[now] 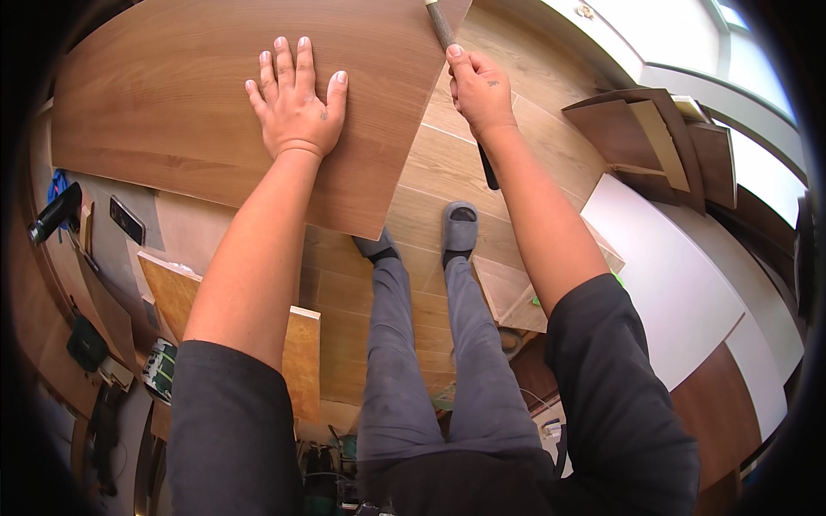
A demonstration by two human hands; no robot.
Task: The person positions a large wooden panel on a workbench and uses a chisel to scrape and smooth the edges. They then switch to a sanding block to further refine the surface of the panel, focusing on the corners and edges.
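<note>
My left hand [301,116] lies flat with spread fingers on a large brown wood-grain board [172,120]. In my right hand [482,95], fingers closed round it, is a long, narrow tool that looks like a file [441,24]. Its grey-brown upper part, with a pale tip, meets the board's right edge near the top of the view. Below my fist a black end [489,168] sticks out beside my forearm. My grip hides the middle of the tool.
A phone [127,219] and a black cylinder [56,212] lie left of the board. Nearer are a yellowish-brown panel [303,361] and a can [159,370]. Brown offcuts [619,138] and a white panel [662,267] lie at right. My slippers [460,228] stand on wood-look flooring [430,163].
</note>
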